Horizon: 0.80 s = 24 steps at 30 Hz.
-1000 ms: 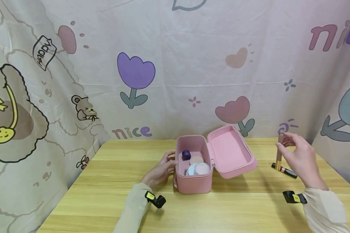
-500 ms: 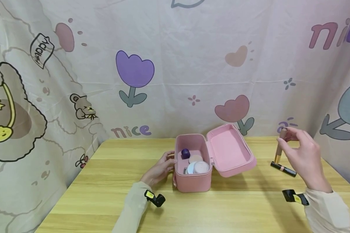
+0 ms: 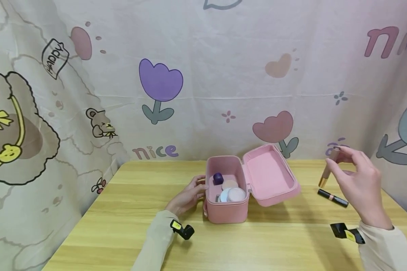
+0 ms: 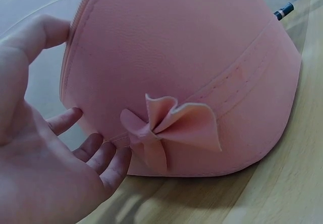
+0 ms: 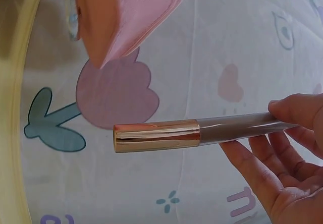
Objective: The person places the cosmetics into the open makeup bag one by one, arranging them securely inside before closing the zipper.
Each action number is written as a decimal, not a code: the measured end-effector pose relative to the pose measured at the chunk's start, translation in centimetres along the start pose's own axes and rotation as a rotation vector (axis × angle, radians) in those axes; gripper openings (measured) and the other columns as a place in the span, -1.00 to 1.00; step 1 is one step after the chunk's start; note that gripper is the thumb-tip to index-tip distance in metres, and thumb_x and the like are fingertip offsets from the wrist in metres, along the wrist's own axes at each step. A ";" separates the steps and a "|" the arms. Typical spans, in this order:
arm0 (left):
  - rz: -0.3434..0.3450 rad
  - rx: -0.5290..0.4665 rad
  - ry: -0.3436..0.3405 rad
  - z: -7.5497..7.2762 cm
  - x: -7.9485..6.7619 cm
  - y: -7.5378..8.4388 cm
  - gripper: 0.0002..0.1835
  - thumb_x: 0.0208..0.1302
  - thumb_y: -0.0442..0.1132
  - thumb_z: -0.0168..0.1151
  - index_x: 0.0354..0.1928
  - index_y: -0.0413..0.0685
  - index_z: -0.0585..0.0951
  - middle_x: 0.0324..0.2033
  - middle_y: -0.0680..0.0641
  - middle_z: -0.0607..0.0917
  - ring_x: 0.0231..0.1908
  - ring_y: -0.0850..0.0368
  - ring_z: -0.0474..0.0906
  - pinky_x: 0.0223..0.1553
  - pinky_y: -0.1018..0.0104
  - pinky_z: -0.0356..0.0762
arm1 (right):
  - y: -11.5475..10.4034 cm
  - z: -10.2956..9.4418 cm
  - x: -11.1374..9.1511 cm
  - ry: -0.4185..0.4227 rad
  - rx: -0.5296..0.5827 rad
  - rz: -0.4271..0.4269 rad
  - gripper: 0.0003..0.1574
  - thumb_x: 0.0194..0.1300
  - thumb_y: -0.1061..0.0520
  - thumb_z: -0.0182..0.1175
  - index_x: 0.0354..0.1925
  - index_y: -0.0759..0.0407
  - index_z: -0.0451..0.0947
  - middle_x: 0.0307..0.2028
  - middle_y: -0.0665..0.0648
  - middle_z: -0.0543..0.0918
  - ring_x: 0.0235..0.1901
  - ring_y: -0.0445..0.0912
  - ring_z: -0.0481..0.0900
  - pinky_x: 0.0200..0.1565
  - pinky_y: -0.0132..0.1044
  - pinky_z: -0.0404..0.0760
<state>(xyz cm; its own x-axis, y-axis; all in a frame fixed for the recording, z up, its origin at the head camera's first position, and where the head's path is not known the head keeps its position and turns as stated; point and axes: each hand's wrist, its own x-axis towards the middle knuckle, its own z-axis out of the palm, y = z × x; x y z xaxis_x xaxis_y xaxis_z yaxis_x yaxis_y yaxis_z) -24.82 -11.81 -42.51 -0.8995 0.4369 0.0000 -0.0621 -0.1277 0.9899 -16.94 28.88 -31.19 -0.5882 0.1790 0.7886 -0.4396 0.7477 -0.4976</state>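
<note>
On the table stands a pink cosmetic case (image 3: pixel 227 213), its lid (image 3: pixel 269 173) swung out to the right. My left hand (image 3: pixel 186 197) rests its fingertips against the case's left side; in the left wrist view they lie beside a pink bow (image 4: pixel 176 130), with the thumb at the zipped rim. Between thumb and fingers, my right hand (image 3: pixel 361 180) pinches a brown lip gloss tube (image 5: pixel 229 128) with a gold end pointing down, tilted above the tabletop. Inside the case lie a dark purple pot (image 3: pixel 218 178), a beige round piece (image 3: pixel 229 184) and a white round compact (image 3: pixel 236 194).
A black cosmetic tube (image 3: pixel 332 198) with a rose-gold band lies on the wooden table (image 3: pixel 285 241), just below the held tube. Behind the table hangs a printed cloth (image 3: pixel 203 75), which also runs along both sides.
My right hand has lifted the lip gloss tube slightly, and its gold end has come up from beside the black tube as it tilts. The left hand stays at the case.
</note>
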 end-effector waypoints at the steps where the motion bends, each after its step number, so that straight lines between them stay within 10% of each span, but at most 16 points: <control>1: -0.002 0.001 -0.005 0.0 0.1 0.0 -0.33 0.33 -0.25 0.03 0.38 -0.22 -0.01 0.33 -0.39 0.03 0.29 -0.34 0.12 0.31 -0.03 0.10 | 0.0 -0.1 0.0 -0.004 0.004 0.007 -0.50 0.07 0.46 0.33 0.04 0.41 0.51 -0.25 -0.36 0.39 -0.22 -0.56 0.34 -0.28 -0.83 0.30; 24: -0.003 0.020 0.012 0.1 -0.1 0.1 -0.31 0.33 -0.22 0.03 0.39 -0.21 -0.02 0.32 -0.37 0.04 0.30 -0.32 0.11 0.30 0.00 0.11 | -1.5 -0.2 1.9 -0.205 0.069 -0.070 -0.56 0.15 0.34 0.33 0.03 0.30 0.53 -0.29 -0.27 0.49 -0.24 -0.53 0.42 -0.30 -0.77 0.40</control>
<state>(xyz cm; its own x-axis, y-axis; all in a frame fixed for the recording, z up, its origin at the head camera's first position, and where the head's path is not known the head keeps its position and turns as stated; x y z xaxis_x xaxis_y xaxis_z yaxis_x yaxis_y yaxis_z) -24.65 -11.77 -42.43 -0.9044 0.4267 -0.0043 -0.0561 -0.1089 0.9925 -17.34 28.24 -28.88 -0.6772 -0.0113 0.7357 -0.5259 0.7069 -0.4731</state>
